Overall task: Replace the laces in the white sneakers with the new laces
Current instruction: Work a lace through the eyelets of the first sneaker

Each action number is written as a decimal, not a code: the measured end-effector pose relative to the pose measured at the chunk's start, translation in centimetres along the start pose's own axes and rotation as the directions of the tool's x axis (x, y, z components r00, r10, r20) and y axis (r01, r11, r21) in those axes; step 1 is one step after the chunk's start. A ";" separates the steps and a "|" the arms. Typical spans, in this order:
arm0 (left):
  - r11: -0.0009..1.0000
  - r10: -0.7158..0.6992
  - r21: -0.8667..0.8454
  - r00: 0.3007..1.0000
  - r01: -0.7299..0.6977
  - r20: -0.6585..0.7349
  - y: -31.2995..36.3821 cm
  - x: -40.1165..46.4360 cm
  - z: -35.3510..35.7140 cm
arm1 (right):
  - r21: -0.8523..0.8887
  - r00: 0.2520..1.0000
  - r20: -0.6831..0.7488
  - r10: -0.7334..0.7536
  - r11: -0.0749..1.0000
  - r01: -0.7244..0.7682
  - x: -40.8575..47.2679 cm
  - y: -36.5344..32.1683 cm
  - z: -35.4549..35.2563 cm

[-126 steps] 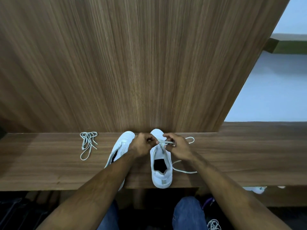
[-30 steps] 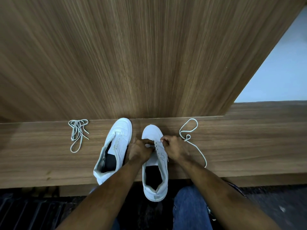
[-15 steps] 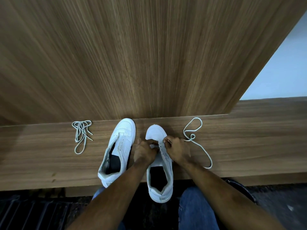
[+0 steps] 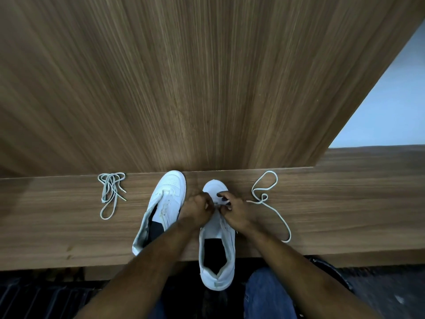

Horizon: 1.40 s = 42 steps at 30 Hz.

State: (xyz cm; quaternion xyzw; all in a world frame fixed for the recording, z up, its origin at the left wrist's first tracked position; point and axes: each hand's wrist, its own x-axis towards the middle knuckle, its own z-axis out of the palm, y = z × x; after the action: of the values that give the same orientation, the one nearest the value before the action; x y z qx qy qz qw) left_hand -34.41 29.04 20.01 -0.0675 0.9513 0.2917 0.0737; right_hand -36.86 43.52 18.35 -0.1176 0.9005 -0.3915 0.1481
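The fingers of both hands are curled and meet over the front eyelets of the right sneaker (image 4: 217, 236). The left hand (image 4: 195, 209) bunches its fingertips against the lacing area from the left; what they pinch is too small to tell. The right hand (image 4: 236, 211) has its fingers curled in a pinch at the same spot, and a white lace (image 4: 264, 196) runs out from under it to the right. Both forearms reach forward from the bottom of the view, converging on the shoe, wrists low over the bench.

Just left of the left hand lies the second sneaker (image 4: 164, 208), toe pointing away, tongue loose and unlaced, its side touching or nearly touching the left wrist. The lace to the right of the fingers loops toward the back panel, crosses itself once, and trails to the bench's near edge. Well to the left of the fingers, past the second sneaker, a bundled lace (image 4: 111, 192) lies alone.

The wooden bench (image 4: 345, 215) is narrow: a vertical wooden panel (image 4: 184, 88) rises right behind the shoe toes, and the heel of the held sneaker overhangs the near edge. Open bench surface stretches to both sides.

Count: two sneakers, two laces, two hands.
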 end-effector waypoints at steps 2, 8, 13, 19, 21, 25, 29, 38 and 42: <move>0.951 -0.045 -0.305 0.998 0.055 0.039 -0.8 -0.5 -1.0 | -0.025 0.995 -0.014 -0.094 0.995 0.094 -0.1 -0.1 0.6; 0.794 -0.213 -0.567 0.974 0.220 0.080 -1.3 -1.1 -0.1 | -0.109 0.991 -0.035 -0.133 0.986 0.128 0.3 -0.5 0.6; 0.932 -0.173 -0.316 0.984 0.178 0.044 -0.3 -1.9 -0.3 | -0.165 0.993 -0.037 -0.113 0.981 0.106 0.4 -0.8 0.3; 0.978 -0.168 -0.117 0.984 0.174 0.062 -0.2 -1.5 -0.9 | -0.229 0.991 -0.008 -0.137 0.965 0.131 0.2 -1.1 -0.2; 0.977 -0.176 -0.111 0.982 0.183 0.072 -0.5 -1.3 -1.1 | -0.274 0.989 0.023 -0.144 0.951 0.145 0.2 -1.5 -0.1; 0.964 -0.192 -0.172 0.977 0.205 0.087 -1.0 -1.0 -1.0 | -0.406 0.992 0.040 -0.122 0.905 0.128 0.3 -1.9 0.2; 0.960 -0.197 -0.187 0.977 0.209 0.082 -1.6 -0.7 -0.8 | -0.415 0.995 0.025 -0.097 0.905 0.098 0.2 -2.0 0.7; 0.690 -0.357 -0.584 0.903 0.428 0.240 -1.4 -0.8 -1.4 | -0.344 0.997 -0.062 -0.050 0.938 0.025 0.0 -1.7 1.4; 0.712 -0.399 -0.538 0.891 0.450 0.217 -1.4 0.1 -1.0 | -0.309 0.997 -0.038 -0.063 0.950 0.048 -0.1 -1.5 1.1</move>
State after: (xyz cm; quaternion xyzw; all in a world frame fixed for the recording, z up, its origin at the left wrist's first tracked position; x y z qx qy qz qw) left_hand -34.36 27.34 20.07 -0.2908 0.7726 0.5426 0.1551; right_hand -36.24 41.85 18.75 -0.1553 0.9502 -0.2529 0.0954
